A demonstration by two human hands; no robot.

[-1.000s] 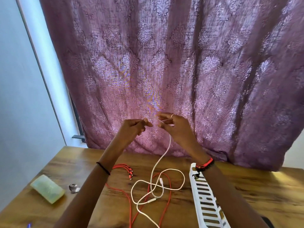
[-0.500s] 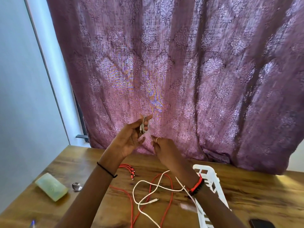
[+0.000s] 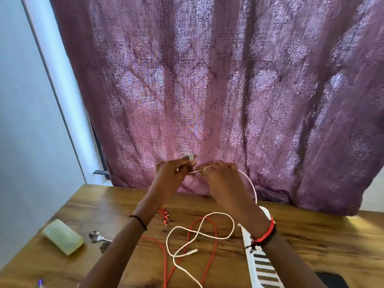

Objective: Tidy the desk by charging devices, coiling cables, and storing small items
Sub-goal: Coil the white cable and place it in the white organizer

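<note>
Both hands are raised above the wooden desk [image 3: 311,235] in front of the curtain. My left hand [image 3: 172,177] pinches a small coil of the white cable [image 3: 199,231], whose loops stick up above the fingers. Close beside it, my right hand [image 3: 220,179] grips the same cable; the cable arcs over that hand to the right and falls to the desk, where its loose end lies in loops. Under the white loops lies a red multi-plug cable [image 3: 214,242].
A pale green block [image 3: 62,236] and a spoon [image 3: 97,236] lie at the desk's left. A white slotted plastic tray [image 3: 259,265] sits under my right forearm. A dark flat object [image 3: 332,280] shows at the bottom right. A purple curtain [image 3: 207,90] hangs behind the desk.
My right hand has come back up level with the left, bringing another turn of white cable to the coil. Less white cable lies on the desk.
</note>
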